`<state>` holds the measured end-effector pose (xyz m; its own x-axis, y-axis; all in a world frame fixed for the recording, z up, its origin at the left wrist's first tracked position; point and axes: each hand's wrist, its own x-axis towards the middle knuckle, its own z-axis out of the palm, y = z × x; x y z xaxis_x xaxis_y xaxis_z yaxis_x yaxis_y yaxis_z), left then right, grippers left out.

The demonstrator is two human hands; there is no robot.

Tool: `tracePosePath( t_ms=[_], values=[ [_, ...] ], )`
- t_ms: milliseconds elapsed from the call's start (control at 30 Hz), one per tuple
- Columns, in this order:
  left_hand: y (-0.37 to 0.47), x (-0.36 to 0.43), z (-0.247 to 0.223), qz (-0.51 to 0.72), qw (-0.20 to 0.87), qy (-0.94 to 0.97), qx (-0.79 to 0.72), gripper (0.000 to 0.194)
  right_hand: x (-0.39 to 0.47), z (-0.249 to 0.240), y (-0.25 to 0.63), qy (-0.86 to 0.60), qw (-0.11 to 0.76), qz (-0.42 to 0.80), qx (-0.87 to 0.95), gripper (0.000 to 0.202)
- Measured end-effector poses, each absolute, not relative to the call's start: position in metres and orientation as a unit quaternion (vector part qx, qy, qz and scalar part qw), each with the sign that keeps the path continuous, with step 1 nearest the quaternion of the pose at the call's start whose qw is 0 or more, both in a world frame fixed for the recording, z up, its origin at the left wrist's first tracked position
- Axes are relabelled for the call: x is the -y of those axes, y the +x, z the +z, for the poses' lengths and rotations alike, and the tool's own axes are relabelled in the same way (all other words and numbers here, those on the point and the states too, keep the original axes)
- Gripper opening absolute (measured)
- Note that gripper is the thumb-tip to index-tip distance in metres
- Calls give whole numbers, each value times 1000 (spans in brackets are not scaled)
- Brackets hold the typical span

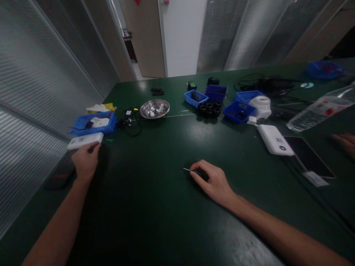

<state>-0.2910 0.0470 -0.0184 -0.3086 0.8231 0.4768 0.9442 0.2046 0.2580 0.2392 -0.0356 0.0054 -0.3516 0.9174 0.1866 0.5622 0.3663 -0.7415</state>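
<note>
My right hand (pixel 212 181) rests low over the green table (pixel 155 159), its fingers closed round a small dark-handled tool (pixel 200 173) whose thin metal tip points left. At the left, my left hand (pixel 87 157) has its thumb and fingers pinched together beside a white power bank (pixel 85 140). Whatever it holds, if anything, is hidden. Behind that power bank sits a blue tray (pixel 104 126) with white and dark items in it. A round metal dish (pixel 154 109) with small pieces inside stands further back.
Blue bins (pixel 239 112) and black round parts (pixel 209 110) are at the back centre-right. On the right lie a white device (pixel 275 139), a dark tablet (pixel 309 156), cables and a plastic bottle (pixel 318 111). Another person's hand (pixel 345 143) shows at the right edge.
</note>
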Motion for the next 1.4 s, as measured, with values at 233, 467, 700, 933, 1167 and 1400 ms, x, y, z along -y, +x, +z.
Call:
tracePosePath(
  t_ms=[233,467,700,933,1167,1400],
  values=[
    [-287,-46,-13,-229,103,-576,778,44,36,6,240,-478,304,295,770,17],
    [-287,-46,-10,-232,81,-518,820,48,35,7,240,-474,305,296,771,20],
    [-282,-46,-4,-209,79,-513,829,48,35,5,240,-474,302,294,773,19],
    [-267,-40,7,-87,122,-579,801,51,35,3,240,-478,298,294,772,19],
    [-277,-43,8,-199,32,-539,818,40,36,4,240,-477,296,288,776,19],
    [-225,-45,14,-251,-202,-555,767,36,36,2,238,-478,293,266,784,20]
  ],
)
